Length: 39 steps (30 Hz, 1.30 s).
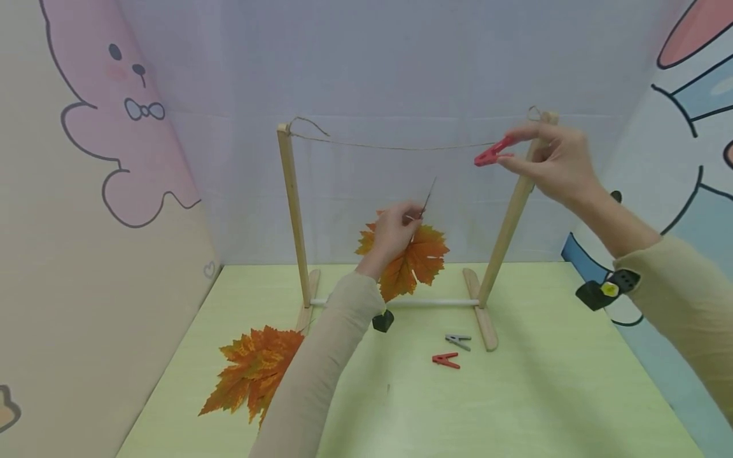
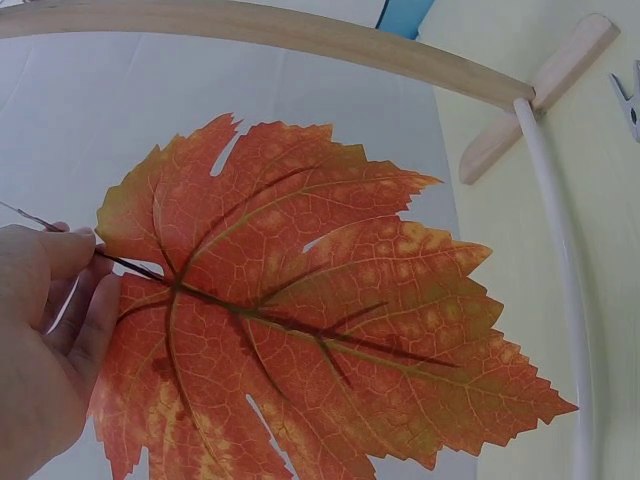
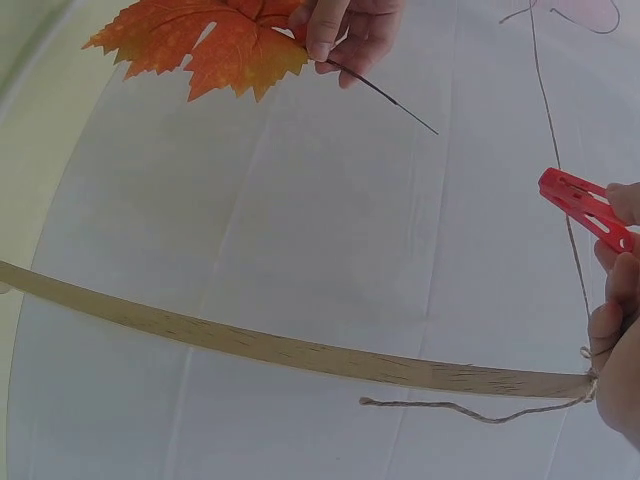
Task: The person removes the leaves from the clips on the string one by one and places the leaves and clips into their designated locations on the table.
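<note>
My left hand [image 1: 395,232] pinches the thin dark stem of an orange maple leaf [image 2: 330,300]. The leaf hangs below the string, between the posts of a wooden frame, with its stem pointing up. My right hand [image 1: 555,156] pinches a red clothespin [image 1: 491,152] by its handle ends, near the top of the right post. In the right wrist view the clothespin [image 3: 585,205] overlaps the string [image 3: 545,100]. The string [image 1: 401,149] runs slightly slack between the post tops, knotted at each end with loose tails.
A pile of orange maple leaves [image 1: 252,372] lies at the table's left, partly behind my left sleeve. A grey clothespin [image 1: 458,341] and a red clothespin [image 1: 446,360] lie near the right foot [image 1: 481,312] of the frame. A white rod [image 1: 435,303] joins the two feet.
</note>
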Tool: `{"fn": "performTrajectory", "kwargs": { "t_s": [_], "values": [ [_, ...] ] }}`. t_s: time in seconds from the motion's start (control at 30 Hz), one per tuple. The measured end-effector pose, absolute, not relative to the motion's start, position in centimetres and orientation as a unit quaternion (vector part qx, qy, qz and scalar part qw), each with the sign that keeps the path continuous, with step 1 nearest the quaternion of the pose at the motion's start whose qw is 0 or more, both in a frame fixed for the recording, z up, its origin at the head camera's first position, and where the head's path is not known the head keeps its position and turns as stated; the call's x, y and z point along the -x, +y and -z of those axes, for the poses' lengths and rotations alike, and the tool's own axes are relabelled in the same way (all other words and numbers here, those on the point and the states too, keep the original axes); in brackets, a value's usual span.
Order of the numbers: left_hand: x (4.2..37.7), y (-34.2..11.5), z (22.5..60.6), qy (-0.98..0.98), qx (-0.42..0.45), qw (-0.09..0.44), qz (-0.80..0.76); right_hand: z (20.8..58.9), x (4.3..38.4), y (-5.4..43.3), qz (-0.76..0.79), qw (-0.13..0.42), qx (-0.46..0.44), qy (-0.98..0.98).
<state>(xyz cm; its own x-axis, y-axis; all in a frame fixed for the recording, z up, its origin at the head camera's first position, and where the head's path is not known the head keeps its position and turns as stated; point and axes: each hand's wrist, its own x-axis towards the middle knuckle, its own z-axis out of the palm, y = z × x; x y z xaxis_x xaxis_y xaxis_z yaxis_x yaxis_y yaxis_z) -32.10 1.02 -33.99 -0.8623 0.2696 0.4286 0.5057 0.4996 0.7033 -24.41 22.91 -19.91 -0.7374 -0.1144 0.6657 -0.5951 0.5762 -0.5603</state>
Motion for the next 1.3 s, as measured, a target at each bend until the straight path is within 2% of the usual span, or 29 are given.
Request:
{"fn": "performTrajectory", "kwargs": {
  "t_s": [0.2,0.5,0.8,1.3],
  "values": [
    [32.1,0.2,34.2,-0.862,0.218,0.131,0.439,20.7,24.4,22.9,-0.428,0.279,-0.217,-0.832],
    [32.2,-0.6,34.4,-0.879,0.21,0.117,0.411,23.0,26.3,24.6,-0.423,0.264,-0.201,-0.843],
    [32.0,-2.1,35.3,-0.893,0.205,0.106,0.385,23.4,24.3,23.3,-0.429,0.252,-0.233,-0.836],
    [31.0,-4.7,37.1,-0.907,0.197,0.073,0.365,26.3,24.1,23.3,-0.443,0.218,-0.229,-0.839]
  ]
}}
